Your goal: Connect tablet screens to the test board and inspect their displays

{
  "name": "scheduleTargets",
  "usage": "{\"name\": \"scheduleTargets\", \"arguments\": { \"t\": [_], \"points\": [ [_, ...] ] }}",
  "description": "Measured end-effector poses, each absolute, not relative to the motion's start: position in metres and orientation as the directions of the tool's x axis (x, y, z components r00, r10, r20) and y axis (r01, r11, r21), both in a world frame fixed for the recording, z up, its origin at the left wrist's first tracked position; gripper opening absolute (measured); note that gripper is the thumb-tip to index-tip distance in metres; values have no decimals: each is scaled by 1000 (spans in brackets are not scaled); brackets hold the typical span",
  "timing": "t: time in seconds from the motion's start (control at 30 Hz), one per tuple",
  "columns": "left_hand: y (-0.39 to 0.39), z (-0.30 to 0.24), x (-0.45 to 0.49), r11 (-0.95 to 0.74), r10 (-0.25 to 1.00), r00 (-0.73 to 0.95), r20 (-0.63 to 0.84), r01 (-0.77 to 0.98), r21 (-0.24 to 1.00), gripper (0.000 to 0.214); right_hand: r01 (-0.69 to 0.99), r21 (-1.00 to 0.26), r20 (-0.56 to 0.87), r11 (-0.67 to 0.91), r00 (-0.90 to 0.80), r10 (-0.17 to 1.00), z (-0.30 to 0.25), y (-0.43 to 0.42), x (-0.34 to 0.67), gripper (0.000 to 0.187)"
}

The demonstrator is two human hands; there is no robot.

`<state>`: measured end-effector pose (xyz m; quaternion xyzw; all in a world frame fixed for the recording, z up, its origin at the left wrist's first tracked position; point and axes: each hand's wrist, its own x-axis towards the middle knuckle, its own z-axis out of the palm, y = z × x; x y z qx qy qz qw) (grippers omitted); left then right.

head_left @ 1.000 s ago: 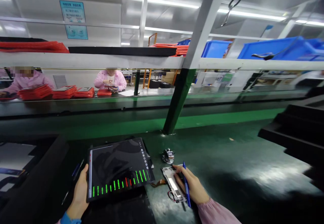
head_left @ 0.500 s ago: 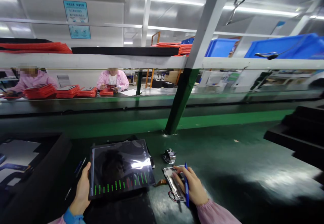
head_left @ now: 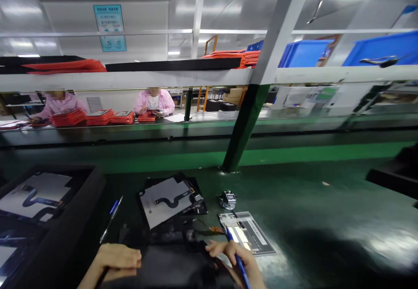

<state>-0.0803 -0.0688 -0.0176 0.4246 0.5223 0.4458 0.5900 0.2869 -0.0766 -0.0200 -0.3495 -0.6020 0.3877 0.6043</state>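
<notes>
A dark display panel lies flat at the bottom edge of the view. My left hand rests closed on its left edge, fingers curled over it. My right hand is closed on a blue pen, and its fingertips touch the panel's right edge. Just beyond the right hand lies a small grey test board joined to an orange flex cable. Another panel lies face down farther back, showing a white back with a black ribbon cable.
A metal tally counter stands behind the test board. A second blue pen lies beside a black tray of panels on the left. A slanted post rises ahead. Across the green conveyor, two people in pink handle red stacks.
The lit panel with green bars came down from its raised tilt to lie flat and dark near me. My right hand left the test board for the panel's edge. The face-down panel is now uncovered.
</notes>
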Motion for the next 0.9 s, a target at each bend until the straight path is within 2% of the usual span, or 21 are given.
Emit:
{"name": "scheduleTargets", "arguments": {
  "t": [0.13, 0.23, 0.3, 0.4, 0.5, 0.6, 0.67, 0.8, 0.9],
  "points": [
    [-82, -23, -72, 80, 960, 248, -128, 196, 977, 17, 118, -854, 497, 507, -106, 861, -40, -80, 287, 35],
    [-90, -23, -65, 20, 952, 291, -92, 240, 971, 15, 207, -850, 473, 484, -101, 875, -48, -76, 285, 38],
    [-93, -18, -64, -80, 937, 347, -31, 303, 950, 20, 249, -856, 444, 452, -92, 891, -50, -74, 285, 38],
    [-94, -8, -62, -260, 881, 472, 22, 446, 857, 27, 306, -844, 452, 441, -39, 891, -49, -76, 284, 31],
    [-90, -3, -61, -337, 850, 527, 24, 508, 792, 41, 267, -873, 446, 408, 97, 890, -50, -82, 277, 28],
    [-86, 0, -59, -363, 823, 567, -26, 561, 744, 62, 113, -953, 301, 282, 214, 930, -51, -87, 266, 38],
    [-85, 3, -60, -388, 805, 592, -45, 581, 715, 72, 89, -979, 202, 186, 238, 950, -50, -87, 262, 43],
    [-88, 15, -62, -473, 763, 646, -6, 565, 677, 73, 159, -987, 73, 37, 225, 972, -44, -78, 262, 53],
    [-91, 20, -63, -524, 740, 673, -1, 578, 625, 69, 199, -978, 103, 58, 223, 969, -42, -72, 263, 54]
  ]
}}
